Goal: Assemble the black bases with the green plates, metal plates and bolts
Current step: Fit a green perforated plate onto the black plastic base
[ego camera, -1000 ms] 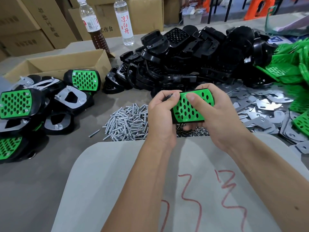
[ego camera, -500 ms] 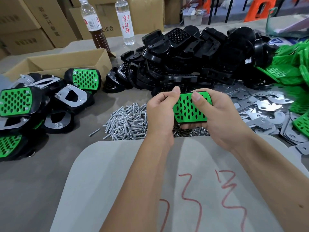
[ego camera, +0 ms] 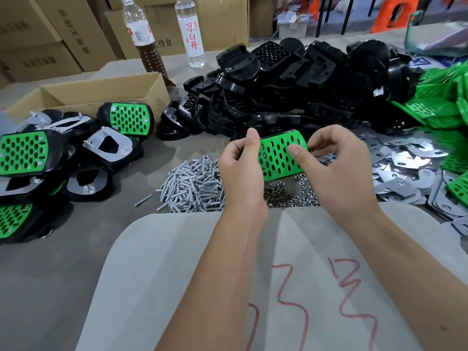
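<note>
Above the heap of silver steel bolts (ego camera: pixel 192 184) on the desk, the left hand (ego camera: pixel 240 168) and right hand (ego camera: pixel 336 168) pinch a perforated green plastic plate (ego camera: pixel 278 155) seated in its black base. A loosened grip could unseat the plate.

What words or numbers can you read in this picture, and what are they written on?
"凉白开": red characters on the clear water bottle's label.
"作台": printed on the cardboard box behind the bottles; the start is hidden.
Brown-liquid bottle's label: too small to read.
Stacked boxes at far left: print too blurred.
Red scribbles on the grey board: no clear word or number.
</note>
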`<state>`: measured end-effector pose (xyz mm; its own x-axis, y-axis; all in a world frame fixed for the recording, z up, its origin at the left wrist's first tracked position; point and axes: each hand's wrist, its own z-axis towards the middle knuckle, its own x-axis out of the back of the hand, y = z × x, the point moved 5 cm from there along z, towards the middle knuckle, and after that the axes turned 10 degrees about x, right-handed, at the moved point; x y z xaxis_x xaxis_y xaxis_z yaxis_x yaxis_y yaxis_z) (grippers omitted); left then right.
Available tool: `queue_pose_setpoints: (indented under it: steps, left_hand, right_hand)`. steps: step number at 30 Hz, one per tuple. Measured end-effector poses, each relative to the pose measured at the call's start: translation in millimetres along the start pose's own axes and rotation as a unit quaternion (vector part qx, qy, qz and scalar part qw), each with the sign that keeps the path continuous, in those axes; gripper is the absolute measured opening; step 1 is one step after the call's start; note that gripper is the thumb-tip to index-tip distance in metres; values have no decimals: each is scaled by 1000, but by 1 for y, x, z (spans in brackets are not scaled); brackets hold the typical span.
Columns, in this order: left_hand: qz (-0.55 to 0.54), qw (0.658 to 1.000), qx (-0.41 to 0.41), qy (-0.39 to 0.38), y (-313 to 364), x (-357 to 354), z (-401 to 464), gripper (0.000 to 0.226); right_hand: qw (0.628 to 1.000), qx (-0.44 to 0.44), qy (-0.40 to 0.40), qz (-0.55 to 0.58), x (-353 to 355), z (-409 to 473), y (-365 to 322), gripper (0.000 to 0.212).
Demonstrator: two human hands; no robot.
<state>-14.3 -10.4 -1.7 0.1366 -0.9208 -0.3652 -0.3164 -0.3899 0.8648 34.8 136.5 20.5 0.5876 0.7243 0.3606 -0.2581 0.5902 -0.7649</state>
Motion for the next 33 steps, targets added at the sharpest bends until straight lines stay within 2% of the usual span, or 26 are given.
queue_pose_setpoints:
  steps: [3,6,11,17,23,29,33]
  left_hand:
    - [17,1000,-11,18,-1,-1,0,34]
    - [11,999,-18,37,-2,2,2,38]
    - [8,999,-8,48,-5,5,6,39]
    - [37,998,-24,46,-2,4,5,40]
    - [-6,998,0,56,-4,8,1,42]
    - [-21,999,40,-1,-2,7,2,36]
    - [-34,996,71,-44,-1,7,-1,36]
  right_hand:
    - [1000,23,11,-16,-2,-3,-10,24]
    - [999,-22,29,37,-3,-6,-10,32]
    - [999,4,32,34,-1,-4,-17,20]
    - [995,-47,-30,83,-3,0,0,17]
    - [981,-109,-72,141,-12,-4,12,17]
    - [978,-110,-65,162,-14,-5,14,14]
    - [970,-115,-88,194,-12,-1,12,11]
